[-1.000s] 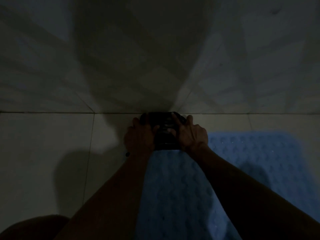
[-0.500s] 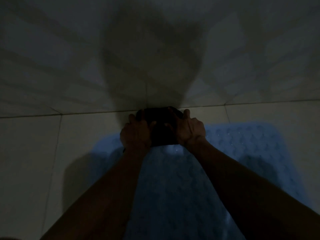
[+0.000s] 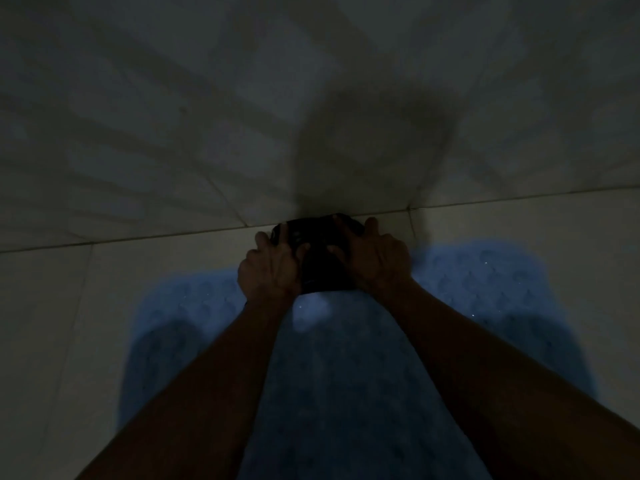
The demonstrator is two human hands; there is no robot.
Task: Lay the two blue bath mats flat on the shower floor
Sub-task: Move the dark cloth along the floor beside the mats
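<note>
Blue bumpy bath mat material (image 3: 491, 292) lies flat on the pale tiled floor and spreads from the left (image 3: 187, 306) to the right under my arms. In the dim light I cannot tell whether it is one mat or two side by side. My left hand (image 3: 268, 271) and my right hand (image 3: 377, 265) both grip a small black object (image 3: 322, 261) above the mat's far edge, close to the wall. A pale spot of light (image 3: 308, 315) falls on the mat just below the object.
The tiled wall (image 3: 311, 98) meets the floor (image 3: 52, 323) right behind my hands, with my shadow on it. Bare floor tiles show left and right (image 3: 606, 271) of the blue area. The whole scene is very dark.
The view has tilted and shifted, and more of the blue mat now shows left of my arms. Both hands have kept their grip on the black object near the wall.
</note>
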